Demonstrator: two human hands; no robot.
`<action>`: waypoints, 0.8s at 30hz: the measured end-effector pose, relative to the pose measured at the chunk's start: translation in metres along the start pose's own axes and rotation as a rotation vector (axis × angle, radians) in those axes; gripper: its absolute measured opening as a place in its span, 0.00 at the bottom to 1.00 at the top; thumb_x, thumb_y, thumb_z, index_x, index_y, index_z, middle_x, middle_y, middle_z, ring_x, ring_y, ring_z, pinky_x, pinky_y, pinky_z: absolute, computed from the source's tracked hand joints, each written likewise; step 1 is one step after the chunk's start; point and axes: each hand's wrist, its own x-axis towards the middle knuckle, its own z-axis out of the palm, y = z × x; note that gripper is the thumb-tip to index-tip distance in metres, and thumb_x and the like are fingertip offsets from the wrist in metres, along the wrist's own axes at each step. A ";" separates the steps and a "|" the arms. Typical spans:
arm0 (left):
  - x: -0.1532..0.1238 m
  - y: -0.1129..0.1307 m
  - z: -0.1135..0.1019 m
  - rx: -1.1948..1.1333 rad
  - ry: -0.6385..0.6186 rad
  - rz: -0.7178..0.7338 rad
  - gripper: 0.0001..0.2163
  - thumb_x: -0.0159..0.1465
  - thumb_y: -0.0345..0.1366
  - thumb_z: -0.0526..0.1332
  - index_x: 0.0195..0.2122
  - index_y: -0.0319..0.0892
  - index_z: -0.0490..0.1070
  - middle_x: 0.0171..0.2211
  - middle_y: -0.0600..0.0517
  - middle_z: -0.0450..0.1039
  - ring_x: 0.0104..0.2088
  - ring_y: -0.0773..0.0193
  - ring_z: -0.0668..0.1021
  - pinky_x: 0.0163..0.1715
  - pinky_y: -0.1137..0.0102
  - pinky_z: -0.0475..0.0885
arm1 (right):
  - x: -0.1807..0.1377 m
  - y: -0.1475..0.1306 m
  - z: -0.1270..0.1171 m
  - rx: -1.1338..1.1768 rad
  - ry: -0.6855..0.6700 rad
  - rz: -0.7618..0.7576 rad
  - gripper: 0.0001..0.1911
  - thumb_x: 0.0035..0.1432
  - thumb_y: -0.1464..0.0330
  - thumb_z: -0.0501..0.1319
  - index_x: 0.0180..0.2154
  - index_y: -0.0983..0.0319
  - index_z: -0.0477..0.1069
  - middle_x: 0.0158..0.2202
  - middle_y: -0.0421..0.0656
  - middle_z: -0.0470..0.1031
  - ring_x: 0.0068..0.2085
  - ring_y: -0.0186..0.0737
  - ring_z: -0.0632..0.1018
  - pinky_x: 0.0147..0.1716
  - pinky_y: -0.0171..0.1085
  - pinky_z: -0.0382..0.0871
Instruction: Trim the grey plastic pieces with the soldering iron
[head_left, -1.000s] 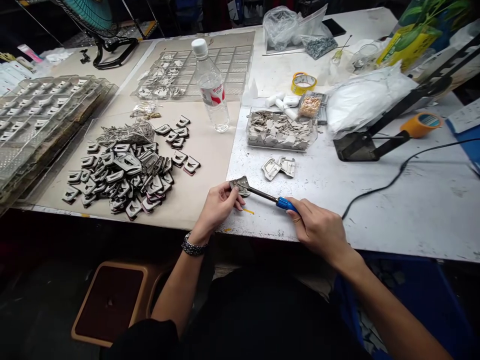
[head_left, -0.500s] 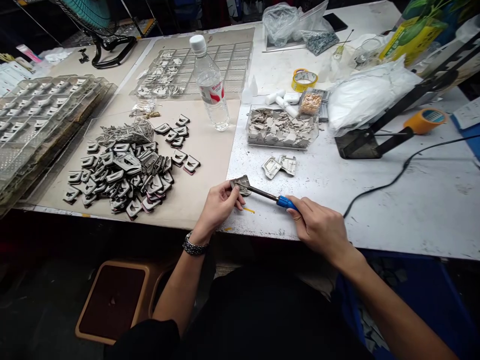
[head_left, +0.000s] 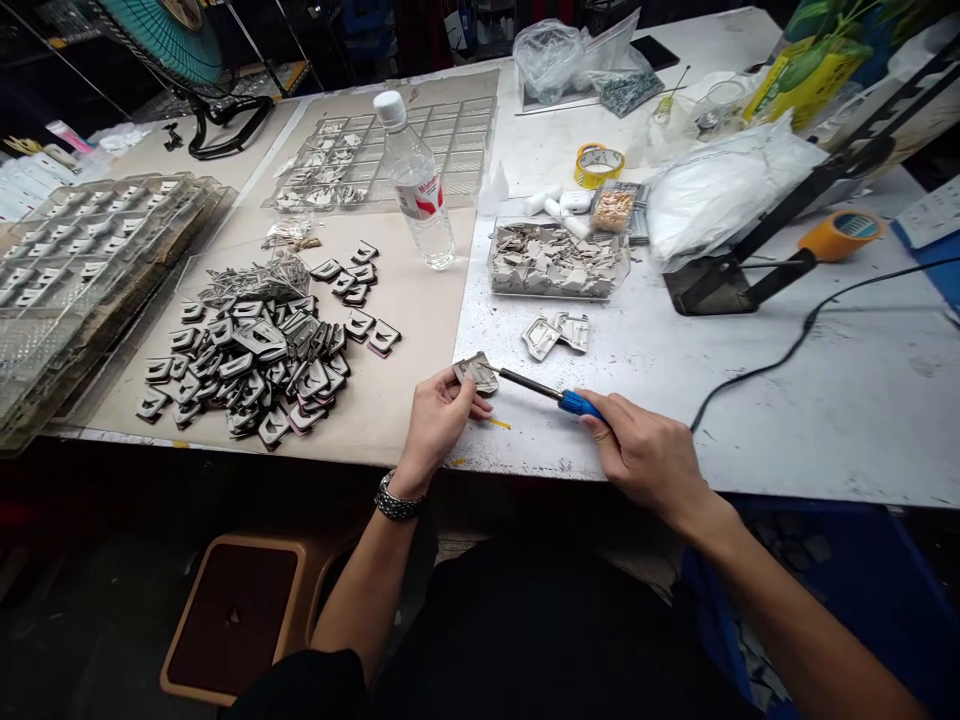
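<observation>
My left hand [head_left: 437, 420] pinches a small grey metal piece [head_left: 474, 373] just above the white table's front edge. My right hand [head_left: 643, 452] grips the blue handle of a soldering iron [head_left: 547, 392], and its dark tip rests on that piece. The iron's black cord [head_left: 787, 350] trails off to the right. Two more grey pieces [head_left: 558, 334] lie a little beyond the tip. A large heap of dark finished pieces [head_left: 259, 350] covers the brown mat to the left.
Behind the hands stand a clear box of grey pieces [head_left: 559, 262], a water bottle [head_left: 416, 185], yellow tape [head_left: 598, 165], orange tape [head_left: 840, 236] and a black stand [head_left: 720, 285]. Clear compartment trays [head_left: 67, 260] sit at the left. A brown stool [head_left: 240, 615] is below the table.
The view has shifted slightly. My left hand has lifted and turned the metal piece a little; the iron tip stays on it. My right hand has barely moved.
</observation>
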 end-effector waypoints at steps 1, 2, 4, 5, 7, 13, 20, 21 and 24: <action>0.000 -0.001 0.001 -0.018 0.033 -0.020 0.18 0.71 0.51 0.71 0.37 0.39 0.78 0.26 0.47 0.83 0.24 0.59 0.85 0.28 0.68 0.84 | -0.001 0.001 0.000 0.004 0.013 0.005 0.20 0.82 0.63 0.55 0.65 0.62 0.76 0.44 0.44 0.86 0.34 0.40 0.82 0.30 0.39 0.64; 0.001 -0.002 0.002 -0.033 0.057 -0.038 0.18 0.71 0.51 0.71 0.38 0.39 0.78 0.26 0.47 0.84 0.25 0.59 0.86 0.29 0.67 0.84 | -0.002 0.001 0.000 -0.005 0.020 0.007 0.20 0.81 0.63 0.55 0.65 0.62 0.76 0.44 0.44 0.86 0.34 0.40 0.82 0.30 0.39 0.64; 0.002 -0.001 0.003 -0.046 0.076 -0.060 0.18 0.70 0.51 0.72 0.38 0.39 0.78 0.27 0.46 0.85 0.27 0.57 0.87 0.31 0.66 0.85 | -0.004 0.000 0.001 -0.052 0.014 -0.003 0.20 0.81 0.63 0.56 0.65 0.62 0.76 0.42 0.43 0.86 0.33 0.40 0.81 0.29 0.40 0.64; 0.002 -0.001 0.003 -0.046 0.077 -0.065 0.17 0.70 0.50 0.72 0.38 0.39 0.78 0.28 0.46 0.85 0.28 0.57 0.88 0.32 0.66 0.86 | -0.005 0.000 0.002 -0.076 0.006 -0.012 0.20 0.81 0.63 0.56 0.65 0.62 0.76 0.41 0.43 0.86 0.33 0.40 0.81 0.29 0.40 0.63; 0.002 0.002 0.003 -0.034 0.069 -0.067 0.17 0.71 0.49 0.72 0.38 0.39 0.79 0.28 0.46 0.85 0.28 0.57 0.88 0.32 0.66 0.86 | -0.005 -0.001 0.004 -0.107 -0.004 -0.024 0.20 0.81 0.63 0.56 0.65 0.63 0.76 0.40 0.43 0.85 0.33 0.41 0.81 0.30 0.40 0.63; 0.000 0.007 0.004 0.010 0.062 -0.067 0.14 0.73 0.45 0.70 0.38 0.38 0.79 0.26 0.47 0.84 0.25 0.59 0.86 0.29 0.68 0.84 | -0.004 -0.003 0.005 -0.123 -0.014 -0.006 0.20 0.81 0.64 0.55 0.65 0.62 0.76 0.41 0.45 0.86 0.34 0.40 0.81 0.30 0.40 0.61; -0.003 0.011 0.005 0.043 0.062 -0.087 0.11 0.75 0.41 0.67 0.39 0.38 0.78 0.27 0.47 0.85 0.27 0.60 0.87 0.31 0.70 0.84 | -0.004 -0.002 0.004 -0.153 -0.005 -0.040 0.20 0.81 0.64 0.57 0.65 0.64 0.76 0.40 0.42 0.85 0.31 0.37 0.78 0.29 0.39 0.60; -0.003 0.011 0.006 0.043 0.060 -0.086 0.11 0.75 0.40 0.67 0.39 0.38 0.78 0.27 0.47 0.85 0.27 0.60 0.87 0.32 0.69 0.85 | -0.004 -0.002 0.004 -0.153 -0.005 -0.041 0.20 0.81 0.64 0.58 0.65 0.64 0.76 0.40 0.42 0.85 0.31 0.37 0.78 0.29 0.39 0.60; -0.003 0.011 0.006 0.039 0.055 -0.078 0.10 0.75 0.39 0.66 0.40 0.38 0.79 0.27 0.48 0.85 0.27 0.60 0.87 0.32 0.68 0.85 | -0.004 -0.003 0.003 -0.155 0.001 -0.035 0.19 0.81 0.65 0.58 0.65 0.64 0.76 0.40 0.42 0.85 0.31 0.37 0.78 0.29 0.39 0.60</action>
